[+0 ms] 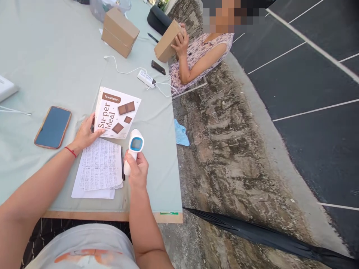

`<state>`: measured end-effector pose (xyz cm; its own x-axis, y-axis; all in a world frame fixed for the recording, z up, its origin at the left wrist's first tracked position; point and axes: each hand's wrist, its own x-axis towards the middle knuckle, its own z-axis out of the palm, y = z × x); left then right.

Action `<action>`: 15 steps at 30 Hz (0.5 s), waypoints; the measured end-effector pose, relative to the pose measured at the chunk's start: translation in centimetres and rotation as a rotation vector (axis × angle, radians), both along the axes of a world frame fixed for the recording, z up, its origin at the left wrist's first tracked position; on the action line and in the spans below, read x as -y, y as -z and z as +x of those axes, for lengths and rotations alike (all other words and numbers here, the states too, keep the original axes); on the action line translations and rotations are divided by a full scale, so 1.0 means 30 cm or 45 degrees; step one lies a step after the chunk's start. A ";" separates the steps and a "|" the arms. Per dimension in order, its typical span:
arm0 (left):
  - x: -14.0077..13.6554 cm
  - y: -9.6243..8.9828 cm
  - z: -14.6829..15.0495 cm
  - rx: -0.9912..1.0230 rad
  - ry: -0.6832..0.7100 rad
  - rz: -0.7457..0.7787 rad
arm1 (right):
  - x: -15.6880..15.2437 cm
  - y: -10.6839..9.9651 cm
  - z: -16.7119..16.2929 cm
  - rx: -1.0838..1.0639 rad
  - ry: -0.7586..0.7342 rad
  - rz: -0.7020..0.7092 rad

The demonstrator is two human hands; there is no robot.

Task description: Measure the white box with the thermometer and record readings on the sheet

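Observation:
My left hand grips the lower left corner of a white box printed "NutriMotion Su-per Meal" with brown chocolate pieces on it. The box is tilted up, its printed face toward me. In my right hand is a white infrared thermometer with a blue-framed screen, held by its handle just right of the box's lower edge. Below the box lies a stack of handwritten paper sheets, its top partly covered. A black pen rests along the right edge of the sheets.
A smartphone lies left of my left hand. Farther back are a cardboard box, a power strip with white cables and a dark phone. Across the table corner, a person holds another cardboard box. The table edge runs down my right side.

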<state>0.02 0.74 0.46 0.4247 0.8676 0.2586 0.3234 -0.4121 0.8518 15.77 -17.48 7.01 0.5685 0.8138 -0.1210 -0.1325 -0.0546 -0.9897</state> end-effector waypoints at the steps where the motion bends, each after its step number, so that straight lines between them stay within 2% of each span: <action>1: -0.001 -0.005 -0.002 0.023 0.014 -0.007 | 0.014 -0.012 0.005 0.014 0.018 0.011; 5: -0.002 -0.026 -0.009 0.045 0.031 -0.022 | 0.052 -0.041 0.021 0.035 0.035 0.041; 9: 0.001 -0.039 -0.013 0.056 0.050 -0.020 | 0.073 -0.028 0.041 0.044 0.039 0.056; 12: 0.000 -0.038 -0.015 0.064 0.052 0.014 | 0.080 0.029 0.092 0.153 0.074 -0.026; 15: -0.002 -0.026 -0.020 0.023 0.018 0.063 | 0.076 0.127 0.176 0.514 0.197 -0.236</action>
